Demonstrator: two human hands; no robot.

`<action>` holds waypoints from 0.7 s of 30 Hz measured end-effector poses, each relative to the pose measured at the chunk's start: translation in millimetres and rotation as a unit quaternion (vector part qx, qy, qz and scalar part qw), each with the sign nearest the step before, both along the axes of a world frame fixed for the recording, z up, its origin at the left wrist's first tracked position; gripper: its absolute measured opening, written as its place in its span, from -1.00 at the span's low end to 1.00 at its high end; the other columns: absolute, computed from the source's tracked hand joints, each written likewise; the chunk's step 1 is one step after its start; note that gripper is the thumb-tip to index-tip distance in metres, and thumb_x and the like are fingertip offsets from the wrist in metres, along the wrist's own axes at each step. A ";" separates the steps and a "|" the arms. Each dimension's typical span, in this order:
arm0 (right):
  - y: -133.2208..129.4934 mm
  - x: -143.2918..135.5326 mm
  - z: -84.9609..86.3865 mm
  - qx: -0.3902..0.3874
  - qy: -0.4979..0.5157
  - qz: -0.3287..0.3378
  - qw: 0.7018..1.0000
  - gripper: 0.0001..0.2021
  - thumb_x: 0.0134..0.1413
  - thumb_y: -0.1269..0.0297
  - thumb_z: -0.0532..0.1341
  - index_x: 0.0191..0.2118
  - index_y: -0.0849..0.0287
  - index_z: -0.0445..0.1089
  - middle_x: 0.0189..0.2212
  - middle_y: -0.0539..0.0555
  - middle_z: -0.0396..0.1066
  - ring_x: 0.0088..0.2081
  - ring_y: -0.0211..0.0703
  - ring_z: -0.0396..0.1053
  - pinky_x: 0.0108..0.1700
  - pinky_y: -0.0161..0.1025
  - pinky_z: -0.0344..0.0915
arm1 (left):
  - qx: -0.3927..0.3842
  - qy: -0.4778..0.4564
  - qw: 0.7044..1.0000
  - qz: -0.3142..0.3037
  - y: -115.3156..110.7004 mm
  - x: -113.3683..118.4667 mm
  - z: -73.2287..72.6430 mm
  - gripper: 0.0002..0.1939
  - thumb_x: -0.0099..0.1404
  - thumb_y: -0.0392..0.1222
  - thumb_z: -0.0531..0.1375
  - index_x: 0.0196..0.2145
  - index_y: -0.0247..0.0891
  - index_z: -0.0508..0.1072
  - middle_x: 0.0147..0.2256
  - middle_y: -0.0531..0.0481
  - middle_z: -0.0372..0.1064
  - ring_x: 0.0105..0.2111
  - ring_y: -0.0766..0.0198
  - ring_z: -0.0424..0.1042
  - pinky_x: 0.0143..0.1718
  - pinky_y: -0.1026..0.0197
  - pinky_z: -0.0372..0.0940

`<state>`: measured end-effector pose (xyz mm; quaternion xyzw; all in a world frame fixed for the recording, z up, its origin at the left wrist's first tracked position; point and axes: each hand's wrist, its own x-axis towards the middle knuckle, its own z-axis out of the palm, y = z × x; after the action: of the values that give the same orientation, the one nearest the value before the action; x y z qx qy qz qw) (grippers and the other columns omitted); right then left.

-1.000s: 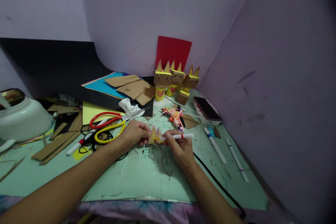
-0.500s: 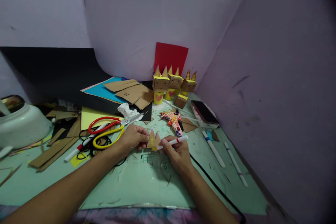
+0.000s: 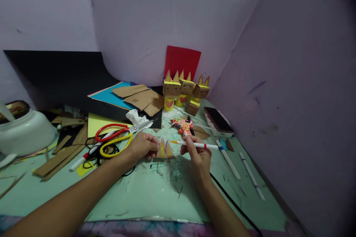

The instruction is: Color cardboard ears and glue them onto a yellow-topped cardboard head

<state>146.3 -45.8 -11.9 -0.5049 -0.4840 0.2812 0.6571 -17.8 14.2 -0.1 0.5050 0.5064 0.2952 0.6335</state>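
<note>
My left hand [image 3: 144, 146] pinches the left edge of a small cardboard piece with two pointed ears [image 3: 162, 150], coloured yellow with pink edges. In my right hand [image 3: 198, 159] is a white marker [image 3: 206, 146] with a red band. It lies nearly level, its yellow-orange tip pointing left beside the top of the right-hand ear. Whether the tip touches the ear I cannot tell. Left of my left hand lie scissors [image 3: 116, 145] with red and yellow handles. Beyond my hands sits a flower-patterned glue gun [image 3: 185, 126].
Box-headed cardboard figures [image 3: 171, 89] with pointed ears stand at the back. A phone [image 3: 218, 119] rests on a white tray at right, near loose markers [image 3: 228, 160]. Cardboard strips [image 3: 59, 161] and a white pot-like container [image 3: 25, 133] are at left. A black cable [image 3: 233, 202] crosses the front right.
My right hand has shifted right and slightly turned, lifting the marker tip from the ears' lower edge to near their tops. My left hand keeps hold of the ears.
</note>
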 end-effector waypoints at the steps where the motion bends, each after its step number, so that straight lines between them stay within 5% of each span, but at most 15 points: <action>1: 0.0 0.4 -0.4 -0.001 0.006 0.002 1.000 -0.78 0.04 0.14 0.18 -0.39 0.21 0.39 -0.67 -0.06 0.32 -0.59 -0.26 0.29 -0.49 -0.31 0.22 | 0.001 0.000 1.000 0.000 -0.1 0.1 -0.1 -0.96 -0.17 -0.38 0.17 -0.68 -0.32 0.34 -0.82 0.11 0.25 -0.82 0.44 0.20 -0.78 0.41 0.09; 9: -1.7 2.5 -4.7 -0.028 -0.037 0.049 0.998 -0.77 0.05 0.14 0.17 -0.47 0.20 0.35 -0.66 -0.03 0.34 -0.59 -0.24 0.31 -0.49 -0.31 0.22 | 0.003 0.001 1.000 0.002 -1.0 -0.7 0.5 -0.96 -0.17 -0.38 0.17 -0.67 -0.31 0.34 -0.82 0.12 0.25 -0.81 0.44 0.20 -0.78 0.41 0.10; 21: 2.4 -1.6 -21.7 -0.006 -0.097 0.058 0.994 -0.82 0.08 0.17 0.18 -0.32 0.18 0.40 -0.52 0.03 0.40 -0.47 -0.20 0.37 -0.40 -0.28 0.29 | 0.006 0.011 1.000 -0.013 -1.6 -0.6 2.2 -0.94 -0.15 -0.38 0.19 -0.68 -0.33 0.37 -0.83 0.12 0.24 -0.80 0.43 0.21 -0.75 0.40 0.10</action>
<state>144.6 -43.5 -33.6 -0.5047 -0.5724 0.2715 0.5864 -18.4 12.6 2.0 0.5185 0.5048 0.2846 0.6287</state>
